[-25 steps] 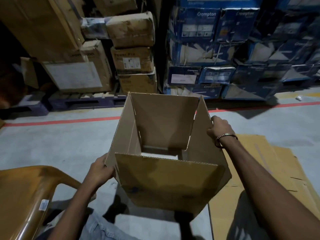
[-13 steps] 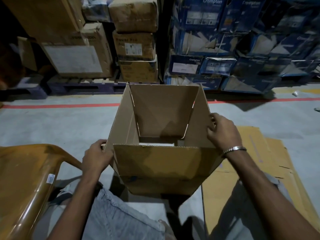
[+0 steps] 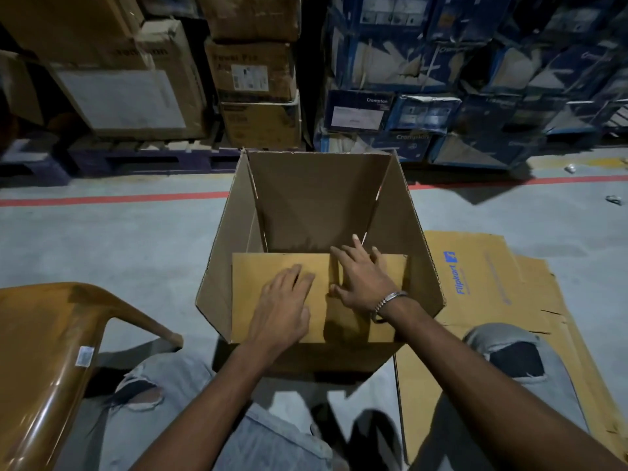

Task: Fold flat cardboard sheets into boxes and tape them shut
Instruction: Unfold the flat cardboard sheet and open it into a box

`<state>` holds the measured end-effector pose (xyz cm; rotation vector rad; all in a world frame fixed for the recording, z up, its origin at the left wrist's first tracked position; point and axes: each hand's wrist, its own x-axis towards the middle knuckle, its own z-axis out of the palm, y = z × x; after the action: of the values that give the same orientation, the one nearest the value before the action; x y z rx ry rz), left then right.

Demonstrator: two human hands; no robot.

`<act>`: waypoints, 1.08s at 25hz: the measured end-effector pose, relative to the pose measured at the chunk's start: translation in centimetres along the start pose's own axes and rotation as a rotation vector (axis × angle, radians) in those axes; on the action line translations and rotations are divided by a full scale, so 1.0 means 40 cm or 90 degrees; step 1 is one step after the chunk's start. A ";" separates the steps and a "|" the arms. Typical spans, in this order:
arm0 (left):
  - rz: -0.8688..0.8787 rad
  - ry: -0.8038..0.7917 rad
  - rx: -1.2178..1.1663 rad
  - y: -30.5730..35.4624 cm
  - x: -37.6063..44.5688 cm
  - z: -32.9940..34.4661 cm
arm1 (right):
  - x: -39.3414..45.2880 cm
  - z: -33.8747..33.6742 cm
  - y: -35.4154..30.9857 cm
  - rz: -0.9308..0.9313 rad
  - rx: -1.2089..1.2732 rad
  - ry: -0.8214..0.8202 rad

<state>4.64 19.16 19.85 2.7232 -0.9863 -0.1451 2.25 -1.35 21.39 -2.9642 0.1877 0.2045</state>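
Your left hand (image 3: 283,302) lies flat, palm down, fingers straight and relaxed, on the near flap (image 3: 278,266) of the box (image 3: 411,239). Your right hand (image 3: 365,278) is just beside it, also palm down with its fingers spread straight, pressing the same flap toward its far edge; one fingertip reaches past that edge into the opening. Neither hand curls round anything, and a narrow strip of cardboard shows between them. A metal bracelet (image 3: 387,300) sits on your right wrist.

You have the box upright in front of your knees, its open end facing you. The near flap is folded inward and lies roughly level across the front half of the opening. The left flap (image 3: 227,239), right flap (image 3: 418,246) and far flap (image 3: 316,195) all stand up and lean outward. Behind the folded flap the inside is dark and you cannot tell what lies at the bottom.

To your right, flat sheets (image 3: 482,277) lie stacked on the floor (image 3: 102,246), the top one printed in blue. A brown plastic chair (image 3: 44,351) stands at your left. Your jeans (image 3: 190,419) are ripped at both knees. A red line (image 3: 112,199) crosses the floor beyond the box, and behind it stand brown cartons (image 3: 253,93) on a pallet (image 3: 142,161) and stacked blue cartons (image 3: 441,107).
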 end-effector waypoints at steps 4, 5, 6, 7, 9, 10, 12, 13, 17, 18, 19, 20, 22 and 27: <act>-0.066 -0.101 0.001 -0.034 0.025 0.062 | 0.072 0.034 -0.017 0.043 0.023 0.008; -0.070 -0.112 -0.012 -0.039 0.031 0.071 | 0.097 0.039 -0.019 0.069 0.053 0.019; -0.071 -0.127 -0.020 -0.049 0.033 0.081 | 0.119 0.041 -0.027 0.097 0.091 0.016; -0.077 -0.139 -0.025 -0.061 0.031 0.089 | 0.142 0.045 -0.037 0.114 0.120 0.007; -0.071 -0.144 -0.028 -0.086 0.035 0.105 | 0.198 0.041 -0.038 0.115 0.121 -0.031; -0.063 -0.148 -0.034 -0.099 0.041 0.111 | 0.234 0.028 -0.028 0.104 0.096 -0.036; -0.056 -0.141 -0.046 -0.119 0.057 0.115 | 0.328 -0.023 0.006 0.098 0.035 0.011; -0.059 -0.130 -0.049 -0.121 0.062 0.111 | 0.377 -0.059 0.021 0.100 0.001 0.050; -0.061 -0.095 -0.044 -0.107 0.094 0.104 | 0.536 -0.171 0.068 0.126 -0.083 0.126; -0.064 -0.097 -0.045 -0.106 0.102 0.108 | 0.547 -0.172 0.073 0.136 -0.084 0.116; -0.065 -0.097 -0.045 -0.109 0.108 0.111 | 0.543 -0.159 0.076 0.145 -0.091 0.120; -0.068 -0.097 -0.042 -0.111 0.112 0.113 | 0.524 -0.138 0.077 0.148 -0.099 0.137; -0.075 -0.097 -0.029 -0.120 0.114 0.115 | 0.457 -0.080 0.062 0.139 -0.081 0.162; -0.090 -0.008 -0.024 -0.110 0.111 0.067 | 0.276 0.148 -0.003 0.135 0.011 0.068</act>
<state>10.29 19.08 16.09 2.7593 -0.7853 -0.2032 12.35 -1.48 13.99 -2.9364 0.5148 0.0700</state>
